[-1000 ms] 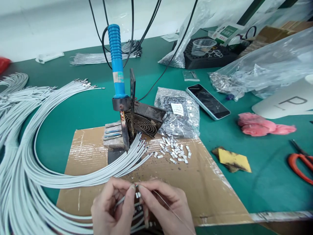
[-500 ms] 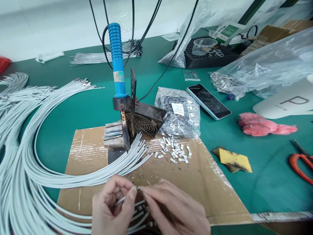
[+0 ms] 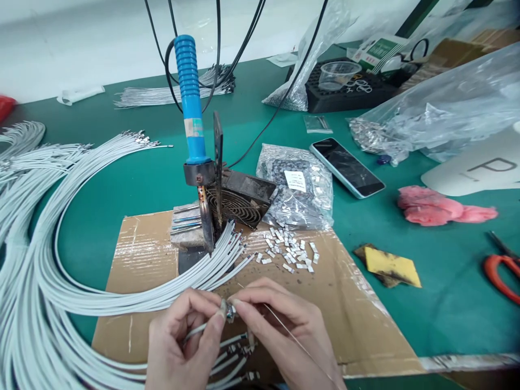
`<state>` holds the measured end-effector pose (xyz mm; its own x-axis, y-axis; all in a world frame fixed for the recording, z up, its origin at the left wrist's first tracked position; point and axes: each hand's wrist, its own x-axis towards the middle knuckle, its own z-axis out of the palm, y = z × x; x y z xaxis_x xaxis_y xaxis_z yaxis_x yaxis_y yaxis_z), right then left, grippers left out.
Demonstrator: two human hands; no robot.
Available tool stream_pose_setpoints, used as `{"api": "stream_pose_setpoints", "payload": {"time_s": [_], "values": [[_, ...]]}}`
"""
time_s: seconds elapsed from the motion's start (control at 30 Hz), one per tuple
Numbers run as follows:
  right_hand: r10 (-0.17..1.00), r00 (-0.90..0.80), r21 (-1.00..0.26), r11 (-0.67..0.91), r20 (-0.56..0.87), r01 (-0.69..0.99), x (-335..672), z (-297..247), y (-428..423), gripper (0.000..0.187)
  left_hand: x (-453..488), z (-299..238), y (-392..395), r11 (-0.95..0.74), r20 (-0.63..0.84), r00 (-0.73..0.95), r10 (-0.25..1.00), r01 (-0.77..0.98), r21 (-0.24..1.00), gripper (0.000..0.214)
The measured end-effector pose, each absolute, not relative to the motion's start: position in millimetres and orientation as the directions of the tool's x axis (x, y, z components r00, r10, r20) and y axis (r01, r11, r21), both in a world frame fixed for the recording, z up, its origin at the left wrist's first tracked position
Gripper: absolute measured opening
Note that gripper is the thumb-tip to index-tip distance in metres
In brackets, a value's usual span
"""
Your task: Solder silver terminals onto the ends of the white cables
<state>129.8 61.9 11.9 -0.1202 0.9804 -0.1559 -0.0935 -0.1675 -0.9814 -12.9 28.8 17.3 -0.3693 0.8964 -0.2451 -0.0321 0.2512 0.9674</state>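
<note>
Head view: at 6 o'clock the left hand [image 3: 184,336] pinched a pale cable [image 3: 195,331] and the right hand [image 3: 280,330] held a thin wire [image 3: 299,344], fingertips meeting around a small metal connector [image 3: 230,311], while a white object [image 3: 455,181] at 3 o'clock read "P" and a blue-handled soldering iron [image 3: 190,92] stood at 11.

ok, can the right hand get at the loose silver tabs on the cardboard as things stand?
Probably yes: the silver tabs lie just beyond the right hand, uncovered on the cardboard. Its fingers seem to hold a thin wire, though.
</note>
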Motion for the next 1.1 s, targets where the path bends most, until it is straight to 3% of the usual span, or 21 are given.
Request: {"api": "stream_pose_setpoints", "payload": {"time_s": [0.7,0.9,1.1], "values": [[0.982,-0.171,-0.995,-0.085,-0.077,-0.043,129,3,67,0.015,-12,13,39,0.28,-0.272,-0.39,0.88,-0.038,0.959,0.013],[0.99,-0.134,-0.985,0.055,0.034,0.161,137,-5,63,0.034,-15,16,44,0.272,-0.25,-0.416,0.874,-0.007,0.962,0.014],[0.999,0.003,-0.936,-0.043,-0.045,0.35,130,5,61,0.019,-15,15,47,0.254,-0.23,-0.483,0.845,-0.018,0.967,0.013]]}}
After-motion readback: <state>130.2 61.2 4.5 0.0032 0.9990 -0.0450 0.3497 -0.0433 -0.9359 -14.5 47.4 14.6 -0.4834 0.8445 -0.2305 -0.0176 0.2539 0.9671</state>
